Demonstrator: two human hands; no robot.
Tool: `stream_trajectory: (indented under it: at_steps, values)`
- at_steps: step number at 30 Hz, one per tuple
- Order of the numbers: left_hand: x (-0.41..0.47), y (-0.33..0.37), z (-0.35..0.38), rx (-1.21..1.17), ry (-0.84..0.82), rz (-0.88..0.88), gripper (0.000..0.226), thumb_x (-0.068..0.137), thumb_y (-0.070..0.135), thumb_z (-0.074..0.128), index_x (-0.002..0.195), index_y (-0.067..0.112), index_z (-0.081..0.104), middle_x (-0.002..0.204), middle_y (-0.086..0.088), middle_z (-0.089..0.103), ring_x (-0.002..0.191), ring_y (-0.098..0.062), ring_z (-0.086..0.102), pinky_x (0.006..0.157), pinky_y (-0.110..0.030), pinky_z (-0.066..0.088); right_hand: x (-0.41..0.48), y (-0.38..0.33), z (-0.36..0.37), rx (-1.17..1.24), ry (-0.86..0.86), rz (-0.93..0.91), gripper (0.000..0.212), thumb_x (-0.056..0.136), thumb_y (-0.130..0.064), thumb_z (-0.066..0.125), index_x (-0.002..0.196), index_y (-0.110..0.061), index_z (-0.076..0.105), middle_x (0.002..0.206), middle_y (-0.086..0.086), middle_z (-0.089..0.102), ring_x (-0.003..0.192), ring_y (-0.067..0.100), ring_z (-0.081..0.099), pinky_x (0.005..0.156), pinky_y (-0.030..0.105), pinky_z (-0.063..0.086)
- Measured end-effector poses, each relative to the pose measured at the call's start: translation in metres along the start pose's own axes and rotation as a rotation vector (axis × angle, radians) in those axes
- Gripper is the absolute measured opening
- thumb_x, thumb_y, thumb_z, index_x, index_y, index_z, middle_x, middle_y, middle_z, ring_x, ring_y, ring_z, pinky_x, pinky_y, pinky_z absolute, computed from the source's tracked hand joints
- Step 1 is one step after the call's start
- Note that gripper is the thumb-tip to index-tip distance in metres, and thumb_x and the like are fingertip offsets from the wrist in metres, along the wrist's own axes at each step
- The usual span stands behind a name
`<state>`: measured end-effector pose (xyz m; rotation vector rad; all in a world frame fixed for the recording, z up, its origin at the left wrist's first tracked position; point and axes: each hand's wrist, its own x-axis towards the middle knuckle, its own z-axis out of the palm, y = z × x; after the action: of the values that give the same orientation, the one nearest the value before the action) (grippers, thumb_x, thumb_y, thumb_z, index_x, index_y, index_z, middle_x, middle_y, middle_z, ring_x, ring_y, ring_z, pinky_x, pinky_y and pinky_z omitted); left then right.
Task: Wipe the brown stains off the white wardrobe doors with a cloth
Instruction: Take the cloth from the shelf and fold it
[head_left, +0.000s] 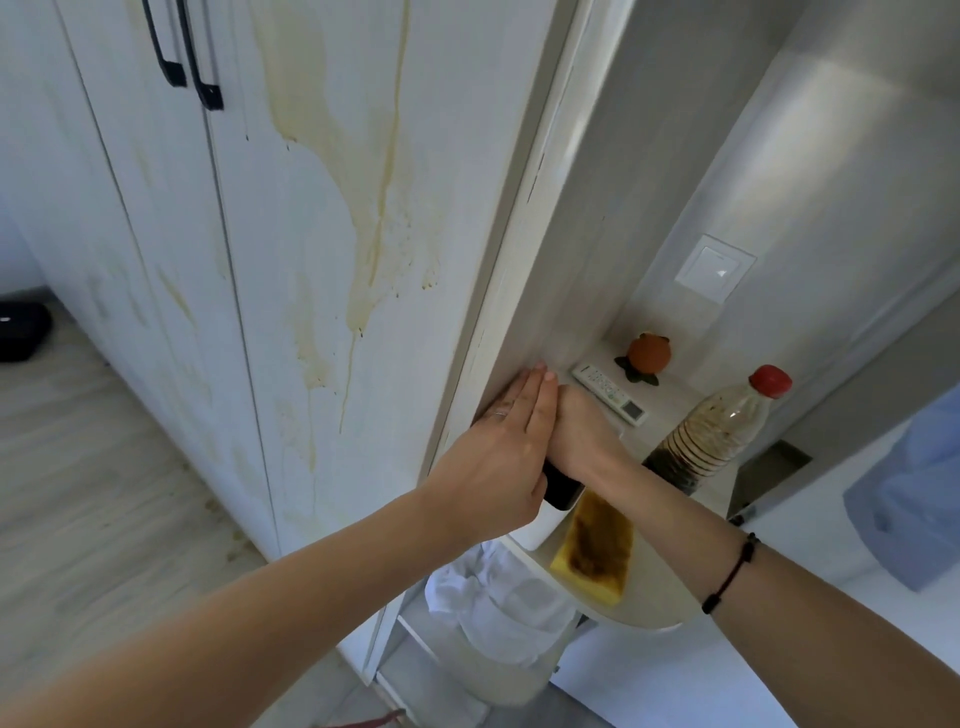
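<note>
The white wardrobe doors fill the left, streaked with brown stains that run downwards. A yellow sponge cloth, soiled brown, lies on a rounded side shelf to the right of the wardrobe, with no hand on it. My left hand has straight fingers and lies against the wardrobe's side edge, touching my right hand. My right hand is over the shelf with its back showing and its fingers hidden. Just under both hands a black object sits in a white container.
On the shelf stand a red-capped bottle of brown liquid, a remote control and an orange ornament. A wall switch is above. A white lined bin stands below the shelf. Black door handles are at top left.
</note>
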<state>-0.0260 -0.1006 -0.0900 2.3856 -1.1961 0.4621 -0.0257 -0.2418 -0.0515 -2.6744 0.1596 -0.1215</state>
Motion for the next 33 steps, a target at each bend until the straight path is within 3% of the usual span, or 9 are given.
stream_trajectory:
  at_steps: [2,5,10,14,17,19,25,30,33]
  values:
    - [-0.001,0.000,-0.002,-0.019,0.017,0.004,0.078,0.091,0.020,0.040,0.156,-0.006,0.006,0.163,-0.024,0.012,0.153,-0.031,0.014,0.124,-0.033,0.013,-0.002,0.000,-0.010,0.278,-0.018,0.067,0.021,0.090,-0.035,0.058,0.072,-0.039,0.069,0.062,-0.004,0.068,0.058,0.008,0.067,0.051,0.022,0.051]
    - [-0.004,-0.002,-0.009,-0.105,0.049,-0.008,0.080,0.092,0.019,0.045,0.158,-0.001,0.004,0.164,-0.020,0.013,0.151,-0.027,0.022,0.119,-0.029,0.028,-0.003,0.000,-0.023,0.615,-0.116,0.133,0.009,0.083,-0.047,0.068,0.088,-0.042,0.074,0.086,-0.006,0.075,0.080,0.014,0.074,0.058,0.039,0.062]
    - [-0.009,0.002,-0.012,-0.204,0.075,-0.062,0.083,0.091,0.021,0.051,0.158,0.002,0.005,0.164,-0.018,0.018,0.140,-0.028,0.043,0.098,-0.028,0.048,0.000,0.003,-0.030,0.923,-0.078,0.312,0.056,0.067,-0.076,0.068,0.096,-0.028,0.074,0.098,0.003,0.075,0.089,0.022,0.074,0.073,0.040,0.060]
    - [-0.008,0.007,-0.006,-0.105,0.034,-0.069,0.079,0.092,0.025,0.052,0.156,-0.002,0.015,0.159,-0.023,0.028,0.145,-0.031,0.036,0.115,-0.034,0.037,0.004,-0.003,-0.026,0.986,0.042,0.216,0.033,0.087,-0.047,0.071,0.072,-0.019,0.065,0.067,0.003,0.057,0.058,0.019,0.055,0.047,0.027,0.040]
    - [-0.005,0.012,-0.002,-0.070,-0.014,-0.128,0.066,0.090,0.035,0.053,0.146,0.002,0.037,0.139,-0.016,0.052,0.116,-0.029,0.060,0.088,-0.032,0.053,0.010,-0.012,-0.027,1.064,0.114,0.164,0.022,0.089,-0.037,0.068,0.075,-0.020,0.069,0.066,0.002,0.053,0.051,0.014,0.045,0.041,0.021,0.029]
    - [-0.003,0.016,0.000,-0.055,-0.033,-0.157,0.055,0.092,0.041,0.050,0.136,0.009,0.044,0.125,-0.009,0.057,0.098,-0.024,0.063,0.070,-0.032,0.052,0.012,-0.015,-0.029,1.104,0.126,0.144,0.016,0.089,-0.033,0.066,0.082,-0.021,0.074,0.068,0.003,0.059,0.049,0.013,0.044,0.038,0.019,0.029]
    - [-0.004,0.018,-0.004,0.025,-0.047,-0.198,0.048,0.092,0.041,0.053,0.126,0.008,0.049,0.112,-0.009,0.061,0.090,-0.024,0.062,0.062,-0.025,0.035,0.007,-0.002,-0.016,0.980,0.214,0.233,0.025,0.089,-0.041,0.064,0.072,-0.025,0.072,0.058,0.001,0.051,0.044,0.013,0.041,0.039,0.020,0.027]
    - [-0.011,0.014,-0.001,0.039,-0.038,-0.112,0.046,0.092,0.036,0.055,0.126,0.005,0.054,0.113,-0.011,0.062,0.094,-0.024,0.062,0.071,-0.026,0.044,0.004,0.000,-0.003,0.867,0.256,0.296,0.041,0.090,-0.051,0.060,0.056,-0.027,0.057,0.052,-0.003,0.046,0.041,0.013,0.039,0.040,0.021,0.027]
    - [-0.016,0.014,0.005,0.089,-0.091,-0.061,0.049,0.101,0.034,0.044,0.137,0.002,0.051,0.133,-0.018,0.057,0.123,-0.032,0.054,0.107,-0.039,0.043,0.009,-0.004,0.000,0.877,0.298,0.346,0.046,0.092,-0.048,0.057,0.051,-0.027,0.049,0.050,-0.002,0.044,0.038,0.014,0.037,0.039,0.020,0.026]
